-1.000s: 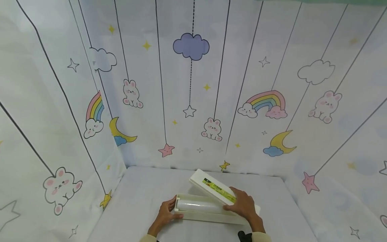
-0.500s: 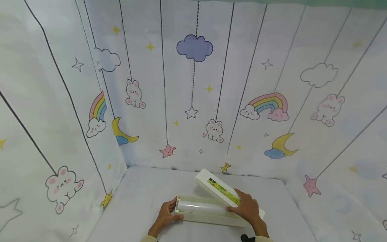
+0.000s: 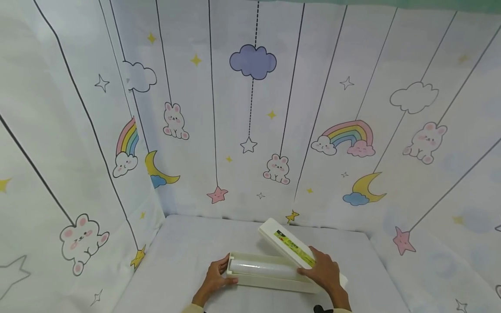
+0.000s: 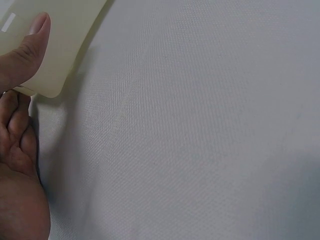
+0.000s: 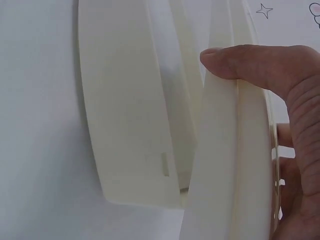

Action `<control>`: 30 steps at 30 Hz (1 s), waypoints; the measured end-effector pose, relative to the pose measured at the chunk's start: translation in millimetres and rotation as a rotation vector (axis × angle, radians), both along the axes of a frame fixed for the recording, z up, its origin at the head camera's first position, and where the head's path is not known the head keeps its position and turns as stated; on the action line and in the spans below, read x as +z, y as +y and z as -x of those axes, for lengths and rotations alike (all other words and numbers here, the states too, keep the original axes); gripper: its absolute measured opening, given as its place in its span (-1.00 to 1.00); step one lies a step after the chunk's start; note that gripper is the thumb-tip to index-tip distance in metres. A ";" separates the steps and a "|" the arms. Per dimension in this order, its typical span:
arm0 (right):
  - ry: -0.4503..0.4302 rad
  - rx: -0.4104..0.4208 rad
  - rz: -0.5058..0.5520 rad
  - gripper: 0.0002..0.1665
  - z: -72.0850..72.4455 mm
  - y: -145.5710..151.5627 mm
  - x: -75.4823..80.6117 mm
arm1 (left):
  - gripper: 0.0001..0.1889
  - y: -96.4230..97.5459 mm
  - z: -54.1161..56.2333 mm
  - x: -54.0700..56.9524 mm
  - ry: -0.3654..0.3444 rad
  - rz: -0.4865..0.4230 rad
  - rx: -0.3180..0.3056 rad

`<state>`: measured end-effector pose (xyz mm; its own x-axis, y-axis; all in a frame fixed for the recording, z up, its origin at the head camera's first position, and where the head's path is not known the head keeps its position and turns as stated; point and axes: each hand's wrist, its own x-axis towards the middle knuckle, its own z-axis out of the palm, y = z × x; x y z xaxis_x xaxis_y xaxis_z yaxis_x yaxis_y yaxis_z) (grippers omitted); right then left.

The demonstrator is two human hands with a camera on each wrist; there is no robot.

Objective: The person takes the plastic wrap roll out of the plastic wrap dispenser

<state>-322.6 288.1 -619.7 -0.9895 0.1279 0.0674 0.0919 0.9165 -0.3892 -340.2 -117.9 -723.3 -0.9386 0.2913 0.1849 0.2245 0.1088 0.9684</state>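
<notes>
A long cream plastic box (image 3: 270, 283) lies crosswise on the white-covered table, its top open. Inside it lies a shiny, translucent roll that looks like cling film (image 3: 260, 268). My left hand (image 3: 214, 277) grips the box's left end, with the thumb on its front wall (image 4: 62, 42) in the left wrist view. My right hand (image 3: 325, 270) holds the cream lid (image 3: 272, 230), which bears a yellow-green label, slanted over the right part of the box. In the right wrist view, the thumb presses one side of the lid (image 5: 215, 130) and the fingers wrap the other.
White cloth (image 3: 188, 243) covers the table. A curtain (image 3: 195, 143) printed with clouds, bunnies, stars and rainbows hangs behind it and at both sides. Something black (image 3: 322, 309) shows by the right wrist at the bottom edge.
My right hand has moved a little to the right with the lid, uncovering slightly more of the roll. The left hand and the box stay in place. The head view has shifted slightly.
</notes>
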 end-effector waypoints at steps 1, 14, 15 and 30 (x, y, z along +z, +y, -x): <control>-0.005 -0.005 0.000 0.26 0.2 1.2 -0.3 | 0.06 0.1 -0.2 0.1 0.002 0.006 0.007; -0.003 -0.054 0.019 0.19 -0.2 17.1 0.3 | 0.08 0.2 0.5 -0.8 -0.018 -0.014 0.009; 0.000 -0.055 0.023 0.18 -0.5 17.3 1.0 | 0.08 0.2 0.8 -1.4 -0.023 -0.015 0.008; -0.014 -0.073 0.036 0.21 -3.1 26.4 0.1 | 0.04 -3.0 6.9 -15.6 0.086 -0.028 -0.022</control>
